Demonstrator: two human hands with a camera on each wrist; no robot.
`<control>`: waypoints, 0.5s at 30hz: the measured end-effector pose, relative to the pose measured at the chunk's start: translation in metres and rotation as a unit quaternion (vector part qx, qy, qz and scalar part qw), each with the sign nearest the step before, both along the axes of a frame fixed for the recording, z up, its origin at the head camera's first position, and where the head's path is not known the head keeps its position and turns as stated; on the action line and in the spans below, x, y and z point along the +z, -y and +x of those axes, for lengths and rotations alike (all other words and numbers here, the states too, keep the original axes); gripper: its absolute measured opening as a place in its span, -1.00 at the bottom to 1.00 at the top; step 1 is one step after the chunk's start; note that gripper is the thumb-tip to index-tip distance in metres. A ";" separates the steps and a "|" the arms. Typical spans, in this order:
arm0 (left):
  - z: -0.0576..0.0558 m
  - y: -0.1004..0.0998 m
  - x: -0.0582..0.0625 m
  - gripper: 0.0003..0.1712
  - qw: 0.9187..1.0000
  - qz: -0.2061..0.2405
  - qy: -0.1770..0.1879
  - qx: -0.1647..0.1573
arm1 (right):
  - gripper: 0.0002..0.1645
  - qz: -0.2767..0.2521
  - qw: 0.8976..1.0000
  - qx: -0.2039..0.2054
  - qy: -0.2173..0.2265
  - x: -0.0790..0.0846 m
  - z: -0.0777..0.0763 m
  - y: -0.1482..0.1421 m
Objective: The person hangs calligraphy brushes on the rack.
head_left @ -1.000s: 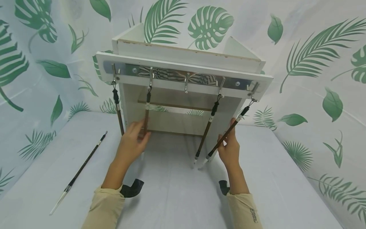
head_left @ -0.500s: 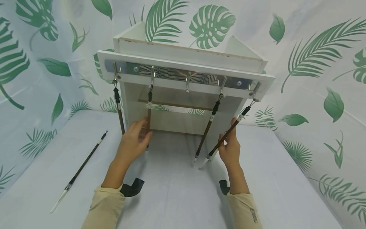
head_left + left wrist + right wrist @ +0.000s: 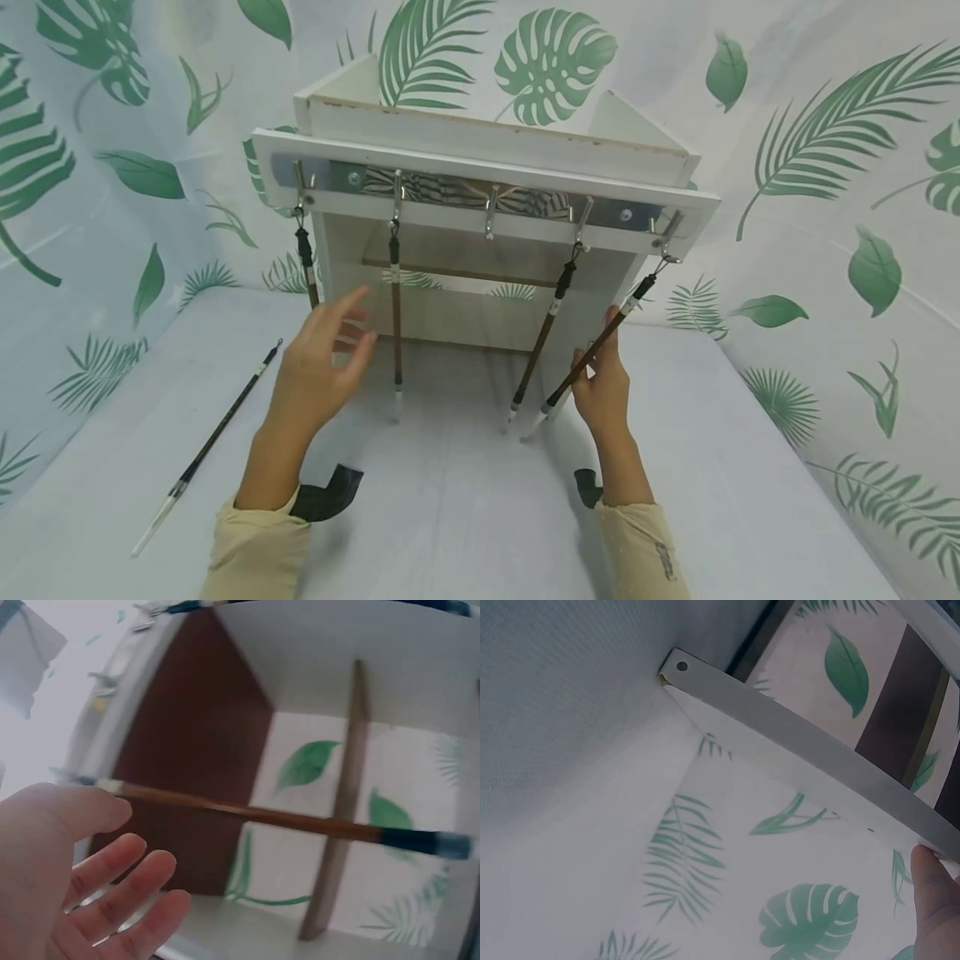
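Writing brushes hang by their loops from a hook rail (image 3: 483,198) on a white shelf unit (image 3: 495,137). In the head view my left hand (image 3: 315,358) is beside the second brush from the left (image 3: 396,308), fingers spread and apart from it, overlapping the leftmost brush (image 3: 306,258). The left wrist view shows the same loose fingers near that brown handle (image 3: 292,820). My right hand (image 3: 606,387) grips the front edge of the unit's right side panel (image 3: 802,742), behind the slanting rightmost brush (image 3: 592,354). Another brush (image 3: 551,321) hangs just left of it.
One more brush (image 3: 217,437) lies on the pale tabletop (image 3: 457,500) at the left. The middle hook (image 3: 491,212) carries no brush. Leaf-patterned cloth (image 3: 810,150) covers the walls behind and around.
My left hand has let go of the second brush and moved left, away from it. That brush now hangs straighter. The right hand has stayed in place.
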State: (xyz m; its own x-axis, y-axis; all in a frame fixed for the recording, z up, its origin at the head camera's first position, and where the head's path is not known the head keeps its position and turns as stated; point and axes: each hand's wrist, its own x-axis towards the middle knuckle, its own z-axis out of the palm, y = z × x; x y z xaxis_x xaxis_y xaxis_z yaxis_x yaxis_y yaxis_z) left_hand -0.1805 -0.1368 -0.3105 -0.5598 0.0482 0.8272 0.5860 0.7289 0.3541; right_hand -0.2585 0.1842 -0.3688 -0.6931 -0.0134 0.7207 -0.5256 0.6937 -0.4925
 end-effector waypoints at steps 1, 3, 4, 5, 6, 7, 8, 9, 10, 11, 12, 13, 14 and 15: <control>0.002 0.002 0.003 -0.43 1.000 0.007 -0.009 0.000 | 0.00 0.000 1.000 -0.001 -0.001 0.000 0.000 0.000; 0.005 0.008 0.006 -0.44 1.000 0.016 -0.022 0.007 | 0.00 0.001 1.000 -0.004 -0.002 0.000 0.000 0.000; 0.007 0.010 0.008 -0.45 0.999 0.021 -0.028 0.012 | 0.00 0.002 1.000 -0.005 -0.001 0.000 0.000 0.001; 0.008 0.012 0.009 -0.46 0.999 0.028 -0.034 0.016 | 0.01 0.003 1.000 -0.007 0.000 -0.001 -0.001 0.001; 0.010 0.014 0.011 -0.47 0.998 0.037 -0.038 0.020 | 0.01 0.004 1.000 -0.008 0.003 -0.001 -0.001 0.001; 0.011 0.015 0.012 -0.47 0.998 0.044 -0.041 0.024 | 0.01 0.003 1.000 -0.008 0.004 -0.001 -0.001 0.001; 0.012 0.017 0.013 -0.48 0.997 0.052 -0.044 0.029 | 0.01 0.003 1.000 -0.008 0.005 -0.002 -0.001 0.001; 0.013 0.018 0.013 -0.49 0.996 0.060 -0.050 0.032 | 0.02 0.002 1.000 -0.007 0.007 -0.002 -0.001 0.001; 0.013 0.019 0.014 -0.49 0.996 0.068 -0.054 0.036 | 0.02 -0.001 1.000 -0.005 0.008 -0.002 -0.001 0.001; 0.014 0.020 0.014 -0.50 0.995 0.074 -0.058 0.041 | 0.02 -0.002 1.000 -0.004 0.010 -0.002 -0.001 0.001; 0.014 0.021 0.014 -0.51 0.994 0.077 -0.061 0.046 | 0.01 -0.002 1.000 -0.003 0.010 -0.002 -0.001 0.001; 0.014 0.022 0.014 -0.52 0.993 0.082 -0.065 0.050 | 0.01 -0.003 1.000 -0.003 0.010 -0.002 -0.001 0.001; 0.015 0.023 0.015 -0.53 0.993 0.086 -0.067 0.053 | 0.01 -0.002 1.000 -0.004 0.010 -0.002 -0.001 0.001; 0.015 0.024 0.015 -0.53 0.992 0.090 -0.068 0.057 | 0.01 -0.002 1.000 -0.004 0.010 -0.002 -0.001 0.000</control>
